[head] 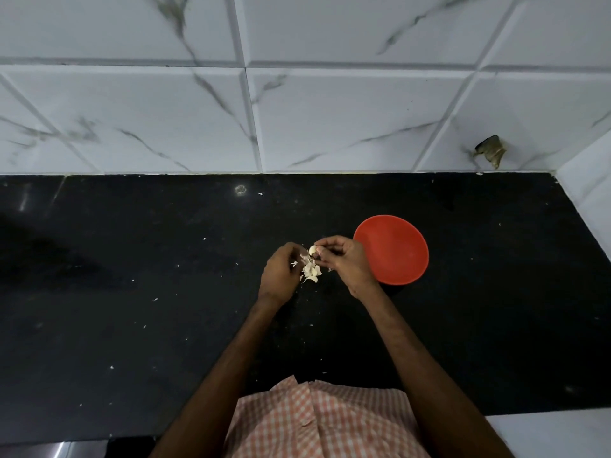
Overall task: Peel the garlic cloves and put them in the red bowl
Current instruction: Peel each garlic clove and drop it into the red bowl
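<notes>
– Black stone counter (132,292), that is what the head camera looks down on. Where does it stop?

– At the back it runs into a white tile wall (330,120) with grey streaks. On the right it ends at a side wall (588,193). The near edge is by the person's checked shirt (324,421).

– Where is the most room to move?

– On the left. A big dark stretch lies there, with only tiny white flakes (155,299) on it.

– And the bowl (396,256)?

– It is red and round. It sits just right of the right hand (344,262), and that hand hides a bit of its rim. It is well apart from both walls. Inside I see only red.

– What are the hands doing?

– The right hand pinches a pale clove (312,250) with its thumb and a finger. The left hand (279,276) is close by, fingers bent in toward the garlic. I cannot tell if it grips a piece.

– Where is the rest of the garlic?

– In a small pale pile (310,271) between the two hands, left of the bowl.

– Anything else on the wall?

– A dark broken spot (491,150) low down, near the right corner.
</notes>
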A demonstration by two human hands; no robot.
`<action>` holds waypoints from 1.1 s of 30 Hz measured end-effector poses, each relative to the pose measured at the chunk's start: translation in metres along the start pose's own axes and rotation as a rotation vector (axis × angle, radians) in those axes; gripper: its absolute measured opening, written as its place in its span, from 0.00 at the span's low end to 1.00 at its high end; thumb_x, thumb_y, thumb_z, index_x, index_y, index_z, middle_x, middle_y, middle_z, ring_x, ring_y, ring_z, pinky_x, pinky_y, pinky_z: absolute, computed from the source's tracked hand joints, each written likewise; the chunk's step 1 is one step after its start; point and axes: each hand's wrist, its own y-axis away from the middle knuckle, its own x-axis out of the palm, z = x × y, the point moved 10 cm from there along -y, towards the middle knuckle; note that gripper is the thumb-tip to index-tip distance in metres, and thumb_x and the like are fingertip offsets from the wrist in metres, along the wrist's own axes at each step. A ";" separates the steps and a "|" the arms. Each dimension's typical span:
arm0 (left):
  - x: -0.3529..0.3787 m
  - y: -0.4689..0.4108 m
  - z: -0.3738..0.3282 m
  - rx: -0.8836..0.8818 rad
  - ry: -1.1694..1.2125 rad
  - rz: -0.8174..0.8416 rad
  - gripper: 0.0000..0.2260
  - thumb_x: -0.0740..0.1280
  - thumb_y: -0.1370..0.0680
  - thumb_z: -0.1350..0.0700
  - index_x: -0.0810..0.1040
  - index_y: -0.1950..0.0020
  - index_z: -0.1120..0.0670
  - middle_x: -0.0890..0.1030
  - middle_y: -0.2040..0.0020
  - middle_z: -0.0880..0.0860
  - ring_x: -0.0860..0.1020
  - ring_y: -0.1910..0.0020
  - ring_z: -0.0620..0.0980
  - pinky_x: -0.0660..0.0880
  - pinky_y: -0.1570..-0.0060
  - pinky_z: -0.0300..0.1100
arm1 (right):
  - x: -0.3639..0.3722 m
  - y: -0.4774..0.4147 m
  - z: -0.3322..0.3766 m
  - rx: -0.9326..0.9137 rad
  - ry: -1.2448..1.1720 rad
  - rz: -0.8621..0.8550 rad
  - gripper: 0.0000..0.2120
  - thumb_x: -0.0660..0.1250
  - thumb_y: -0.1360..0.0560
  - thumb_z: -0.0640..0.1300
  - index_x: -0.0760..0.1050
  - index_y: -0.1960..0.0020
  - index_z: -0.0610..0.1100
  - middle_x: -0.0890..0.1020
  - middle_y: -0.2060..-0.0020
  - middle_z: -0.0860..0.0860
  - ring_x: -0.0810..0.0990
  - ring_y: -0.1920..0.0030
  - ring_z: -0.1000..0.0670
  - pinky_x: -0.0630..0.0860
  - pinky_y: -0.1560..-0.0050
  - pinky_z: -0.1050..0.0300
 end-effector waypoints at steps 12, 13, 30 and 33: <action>-0.009 0.008 0.005 -0.075 0.271 -0.081 0.09 0.72 0.21 0.58 0.78 0.42 0.52 0.84 0.52 0.48 0.83 0.61 0.49 0.78 0.74 0.42 | -0.001 0.010 0.002 -0.186 0.360 -0.078 0.04 0.73 0.24 0.35 0.83 0.50 0.40 0.86 0.56 0.52 0.86 0.55 0.55 0.84 0.51 0.52; -0.010 0.008 0.003 -0.071 0.297 -0.087 0.07 0.72 0.21 0.59 0.80 0.43 0.53 0.85 0.53 0.49 0.83 0.63 0.50 0.77 0.77 0.42 | 0.001 0.010 0.003 -0.199 0.379 -0.078 0.04 0.73 0.24 0.36 0.83 0.50 0.40 0.86 0.57 0.52 0.86 0.55 0.56 0.84 0.51 0.53; -0.003 0.011 0.008 -0.184 0.576 -0.123 0.03 0.72 0.22 0.64 0.84 0.49 0.62 0.85 0.57 0.57 0.79 0.68 0.44 0.76 0.76 0.37 | 0.006 0.006 0.010 -0.224 0.528 -0.068 0.02 0.72 0.24 0.39 0.84 0.53 0.42 0.86 0.60 0.53 0.85 0.60 0.57 0.83 0.56 0.55; -0.002 0.011 0.005 -0.174 0.580 -0.102 0.02 0.72 0.22 0.64 0.84 0.51 0.60 0.85 0.58 0.56 0.78 0.68 0.43 0.76 0.76 0.37 | 0.007 0.005 0.012 -0.223 0.552 -0.054 0.03 0.73 0.24 0.41 0.84 0.53 0.42 0.85 0.62 0.54 0.84 0.61 0.57 0.81 0.58 0.59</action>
